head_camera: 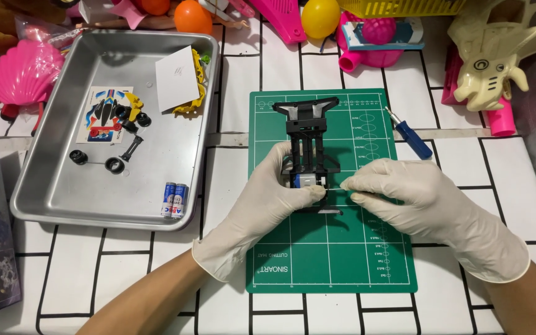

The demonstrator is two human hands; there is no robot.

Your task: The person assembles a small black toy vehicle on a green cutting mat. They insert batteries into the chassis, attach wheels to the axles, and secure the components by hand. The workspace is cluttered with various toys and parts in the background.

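Observation:
A black toy-car chassis (307, 133) lies lengthwise on a green cutting mat (330, 248). My left hand (262, 201), in a white glove, grips the chassis at its near end, beside a small silver and blue motor (305, 180) seated in it. My right hand (414, 198), also gloved, pinches something small at the chassis's right side, near the motor; the piece itself is hidden by the fingertips.
A metal tray (51, 186) at the left holds two batteries (174, 200), black wheels on axles (97, 162), a sticker sheet (103, 115), a white card and yellow parts. A blue-handled screwdriver (409, 134) lies right of the mat. Colourful plastic toys crowd the far edge.

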